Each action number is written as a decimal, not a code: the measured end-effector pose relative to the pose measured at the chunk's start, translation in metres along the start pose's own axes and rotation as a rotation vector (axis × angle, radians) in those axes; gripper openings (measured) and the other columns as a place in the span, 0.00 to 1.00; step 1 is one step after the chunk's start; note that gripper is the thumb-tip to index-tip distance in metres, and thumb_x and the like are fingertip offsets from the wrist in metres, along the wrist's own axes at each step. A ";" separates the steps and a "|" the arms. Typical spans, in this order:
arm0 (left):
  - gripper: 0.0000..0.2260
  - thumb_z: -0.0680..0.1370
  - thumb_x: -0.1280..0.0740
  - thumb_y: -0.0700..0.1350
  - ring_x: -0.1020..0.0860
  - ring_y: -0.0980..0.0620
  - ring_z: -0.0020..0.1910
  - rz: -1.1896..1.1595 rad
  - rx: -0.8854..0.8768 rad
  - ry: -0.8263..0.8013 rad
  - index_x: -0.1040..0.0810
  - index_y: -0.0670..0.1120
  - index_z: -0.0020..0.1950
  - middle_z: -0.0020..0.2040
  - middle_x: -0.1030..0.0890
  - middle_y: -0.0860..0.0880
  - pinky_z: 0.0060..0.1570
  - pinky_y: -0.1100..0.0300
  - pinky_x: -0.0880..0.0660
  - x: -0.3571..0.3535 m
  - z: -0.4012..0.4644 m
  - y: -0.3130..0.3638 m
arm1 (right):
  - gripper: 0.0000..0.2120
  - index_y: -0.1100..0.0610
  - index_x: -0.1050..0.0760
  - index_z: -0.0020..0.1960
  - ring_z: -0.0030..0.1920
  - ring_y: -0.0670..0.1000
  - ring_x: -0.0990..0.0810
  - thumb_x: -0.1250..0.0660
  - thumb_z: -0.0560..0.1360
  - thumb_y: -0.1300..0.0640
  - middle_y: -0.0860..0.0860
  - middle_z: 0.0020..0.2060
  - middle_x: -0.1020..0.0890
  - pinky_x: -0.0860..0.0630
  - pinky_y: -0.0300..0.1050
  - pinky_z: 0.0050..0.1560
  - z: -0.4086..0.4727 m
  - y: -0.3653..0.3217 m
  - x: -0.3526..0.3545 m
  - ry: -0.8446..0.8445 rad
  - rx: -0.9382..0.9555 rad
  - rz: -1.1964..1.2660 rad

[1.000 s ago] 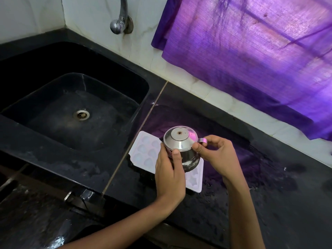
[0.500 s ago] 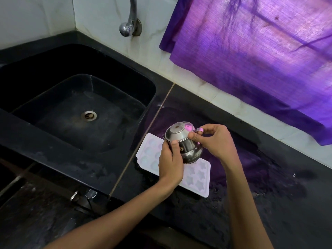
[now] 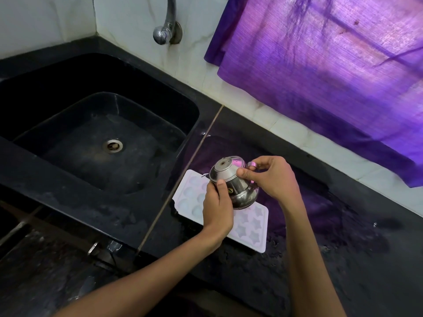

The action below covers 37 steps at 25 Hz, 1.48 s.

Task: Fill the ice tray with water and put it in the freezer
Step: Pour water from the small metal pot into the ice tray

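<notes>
A small steel pot (image 3: 233, 184) is held tilted over the white ice tray (image 3: 249, 227), which lies flat on the black counter (image 3: 343, 259) just right of the sink (image 3: 68, 124). The left hand (image 3: 217, 209) is curled round the pot's body; the right hand (image 3: 272, 177) pinches its handle, both grips closed.

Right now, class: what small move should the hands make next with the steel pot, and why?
Probably tip the steel pot further toward the ice tray beneath. Both the left hand and right hand hold it tilted above the moulds, and no stream shows.
</notes>
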<state>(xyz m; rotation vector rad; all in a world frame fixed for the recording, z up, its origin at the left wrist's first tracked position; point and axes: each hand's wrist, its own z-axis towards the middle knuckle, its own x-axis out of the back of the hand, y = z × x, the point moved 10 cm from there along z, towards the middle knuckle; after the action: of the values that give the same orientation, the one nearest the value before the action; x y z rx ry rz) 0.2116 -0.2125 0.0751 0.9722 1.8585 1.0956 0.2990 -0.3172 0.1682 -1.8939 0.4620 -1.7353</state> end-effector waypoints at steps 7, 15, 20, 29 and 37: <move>0.18 0.83 0.51 0.50 0.27 0.56 0.50 -0.006 0.017 -0.007 0.32 0.43 0.67 0.54 0.24 0.49 0.40 0.75 0.30 -0.001 0.000 0.000 | 0.13 0.55 0.20 0.40 0.40 0.48 0.19 0.24 0.65 0.46 0.49 0.37 0.17 0.25 0.41 0.39 0.002 0.000 0.000 -0.002 -0.003 -0.013; 0.17 0.83 0.50 0.50 0.26 0.58 0.47 -0.025 -0.009 -0.017 0.31 0.44 0.66 0.52 0.24 0.51 0.43 0.73 0.31 0.000 0.000 0.002 | 0.13 0.54 0.20 0.37 0.41 0.50 0.17 0.23 0.63 0.46 0.50 0.37 0.16 0.20 0.50 0.45 0.000 0.003 0.001 0.003 -0.008 0.055; 0.17 0.82 0.48 0.51 0.25 0.58 0.51 -0.003 -0.084 -0.026 0.31 0.47 0.67 0.58 0.22 0.50 0.47 0.72 0.30 0.000 -0.002 0.007 | 0.17 0.57 0.21 0.35 0.39 0.50 0.16 0.22 0.60 0.44 0.49 0.34 0.15 0.19 0.57 0.47 -0.010 0.012 0.005 0.018 -0.023 0.185; 0.15 0.82 0.47 0.51 0.24 0.59 0.56 -0.037 -0.142 0.015 0.32 0.51 0.67 0.57 0.23 0.56 0.53 0.70 0.30 0.003 -0.017 0.002 | 0.24 0.53 0.20 0.36 0.40 0.49 0.16 0.26 0.52 0.35 0.47 0.36 0.15 0.19 0.55 0.47 -0.020 0.007 0.004 -0.014 0.019 0.204; 0.10 0.82 0.50 0.49 0.24 0.61 0.48 -0.066 -0.032 0.077 0.30 0.51 0.55 0.49 0.23 0.56 0.49 0.65 0.31 0.010 -0.021 -0.017 | 0.16 0.54 0.20 0.36 0.39 0.47 0.18 0.22 0.58 0.43 0.46 0.34 0.17 0.22 0.47 0.43 -0.019 0.002 -0.009 -0.048 0.030 0.071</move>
<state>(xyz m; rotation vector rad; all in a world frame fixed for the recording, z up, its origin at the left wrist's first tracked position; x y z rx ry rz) 0.1846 -0.2166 0.0645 0.8550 1.9156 1.1338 0.2791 -0.3164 0.1605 -1.8710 0.4765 -1.6384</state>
